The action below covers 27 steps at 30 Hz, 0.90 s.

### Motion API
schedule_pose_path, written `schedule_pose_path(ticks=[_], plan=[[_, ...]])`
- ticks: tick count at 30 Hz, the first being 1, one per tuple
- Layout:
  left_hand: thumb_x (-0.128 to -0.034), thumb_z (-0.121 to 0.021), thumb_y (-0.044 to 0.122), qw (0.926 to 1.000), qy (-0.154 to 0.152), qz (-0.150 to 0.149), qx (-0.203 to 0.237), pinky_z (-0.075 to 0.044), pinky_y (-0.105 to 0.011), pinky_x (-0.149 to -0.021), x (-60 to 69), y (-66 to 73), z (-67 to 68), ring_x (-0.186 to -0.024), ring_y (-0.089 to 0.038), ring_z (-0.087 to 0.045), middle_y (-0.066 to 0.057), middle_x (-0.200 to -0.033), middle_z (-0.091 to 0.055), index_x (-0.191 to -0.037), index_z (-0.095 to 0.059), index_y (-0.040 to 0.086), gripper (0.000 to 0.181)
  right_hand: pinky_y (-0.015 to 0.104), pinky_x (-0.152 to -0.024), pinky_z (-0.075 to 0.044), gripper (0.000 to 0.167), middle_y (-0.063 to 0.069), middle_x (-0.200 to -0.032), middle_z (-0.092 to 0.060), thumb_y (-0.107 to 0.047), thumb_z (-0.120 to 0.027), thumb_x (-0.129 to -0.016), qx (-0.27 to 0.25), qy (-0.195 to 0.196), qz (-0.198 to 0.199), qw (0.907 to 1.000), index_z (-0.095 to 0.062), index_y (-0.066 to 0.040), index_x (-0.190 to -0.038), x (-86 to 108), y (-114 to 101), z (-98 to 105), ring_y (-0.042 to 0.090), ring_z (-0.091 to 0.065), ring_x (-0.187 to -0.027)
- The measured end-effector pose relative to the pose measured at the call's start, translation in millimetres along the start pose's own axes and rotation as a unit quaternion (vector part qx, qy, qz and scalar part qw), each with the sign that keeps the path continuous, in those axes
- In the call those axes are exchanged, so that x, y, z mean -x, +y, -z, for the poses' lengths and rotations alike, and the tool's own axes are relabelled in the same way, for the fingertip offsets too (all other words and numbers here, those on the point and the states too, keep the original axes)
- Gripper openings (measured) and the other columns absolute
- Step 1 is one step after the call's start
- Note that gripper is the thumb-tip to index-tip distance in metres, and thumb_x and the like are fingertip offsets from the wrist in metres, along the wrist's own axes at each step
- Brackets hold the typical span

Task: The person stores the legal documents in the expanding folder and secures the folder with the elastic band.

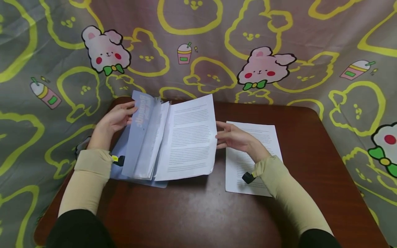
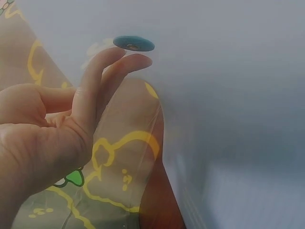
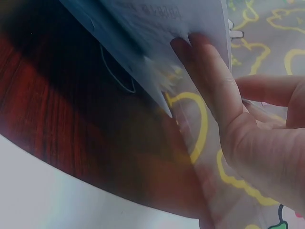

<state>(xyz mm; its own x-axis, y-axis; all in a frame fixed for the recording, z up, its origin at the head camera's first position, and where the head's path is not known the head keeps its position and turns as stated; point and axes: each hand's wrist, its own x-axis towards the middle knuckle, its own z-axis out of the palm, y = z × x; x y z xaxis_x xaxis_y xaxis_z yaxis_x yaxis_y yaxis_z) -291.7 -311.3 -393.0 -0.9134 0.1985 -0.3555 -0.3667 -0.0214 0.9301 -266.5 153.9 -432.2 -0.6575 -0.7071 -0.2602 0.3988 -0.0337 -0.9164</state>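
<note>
A blue-grey document folder (image 1: pixel 141 134) stands partly open at the left of the table, with printed papers inside. My left hand (image 1: pixel 118 115) holds its raised cover at the outer edge. In the left wrist view, the fingertips of this hand (image 2: pixel 71 109) lie beside a teal round button (image 2: pixel 134 43) on the cover. My right hand (image 1: pixel 234 136) grips the right edge of the printed sheets (image 1: pixel 190 137), which lean tilted out of the folder. The right wrist view shows two fingers of this hand (image 3: pixel 238 109) against the back of the sheets (image 3: pixel 143 28).
A separate printed sheet (image 1: pixel 245 165) lies flat on the brown table (image 1: pixel 198 213), under my right forearm. Behind and at both sides hangs a curtain (image 1: pixel 217 44) with cartoon animals. The table's back edge is close behind the folder.
</note>
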Motion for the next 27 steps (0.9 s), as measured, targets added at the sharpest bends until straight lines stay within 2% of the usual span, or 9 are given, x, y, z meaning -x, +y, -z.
schedule_pose_path(ticks=[10,17,24,27], plan=[[-0.1185,-0.045,0.015,1.0,0.004,0.001,-0.004,-0.058,-0.02,-0.056,1.0,-0.3,-2.9,-0.066,-0.006,-0.072,0.007,-0.092,-0.075,-0.177,-0.009,0.008,0.069,0.034,-0.087,-0.068,0.076,0.004,-0.122,-0.077,0.011,-0.044,-0.109,0.01,0.027,0.013,0.9995,-0.014,-0.007,-0.176,-8.9,1,-17,0.015,-0.079,-0.103],[-0.1184,-0.045,0.013,0.9999,-0.003,-0.002,0.012,-0.059,-0.02,-0.056,-0.1,-0.9,-3.1,-0.067,-0.006,-0.075,0.006,-0.092,-0.076,-0.177,-0.01,0.007,0.069,0.035,-0.087,-0.068,0.075,0.006,-0.122,-0.076,0.011,-0.042,-0.109,-0.005,0.024,0.021,0.9995,-0.014,-0.005,-0.176,-20.7,8,-31,0.016,-0.08,-0.1],[-0.1184,-0.045,0.014,1.0,0.006,-0.001,0.004,-0.057,-0.019,-0.054,-0.2,-1.7,-3.8,-0.066,-0.006,-0.073,0.007,-0.091,-0.075,-0.177,-0.009,0.008,0.069,0.034,-0.086,-0.068,0.075,0.014,-0.129,-0.071,0.013,-0.042,-0.108,-0.017,0.035,0.019,0.9991,-0.016,-0.006,-0.176,-27.4,15,-40,0.017,-0.079,-0.1],[-0.1184,-0.045,0.014,1.0,0.007,0.0,0.003,-0.058,-0.02,-0.055,0.4,-1.1,-4.3,-0.067,-0.006,-0.073,0.007,-0.091,-0.075,-0.177,-0.009,0.008,0.07,0.034,-0.084,-0.068,0.076,0.013,-0.128,-0.071,0.014,-0.042,-0.107,-0.024,0.043,0.023,0.9985,-0.017,-0.007,-0.176,-29.0,17,-45,0.017,-0.079,-0.1]])
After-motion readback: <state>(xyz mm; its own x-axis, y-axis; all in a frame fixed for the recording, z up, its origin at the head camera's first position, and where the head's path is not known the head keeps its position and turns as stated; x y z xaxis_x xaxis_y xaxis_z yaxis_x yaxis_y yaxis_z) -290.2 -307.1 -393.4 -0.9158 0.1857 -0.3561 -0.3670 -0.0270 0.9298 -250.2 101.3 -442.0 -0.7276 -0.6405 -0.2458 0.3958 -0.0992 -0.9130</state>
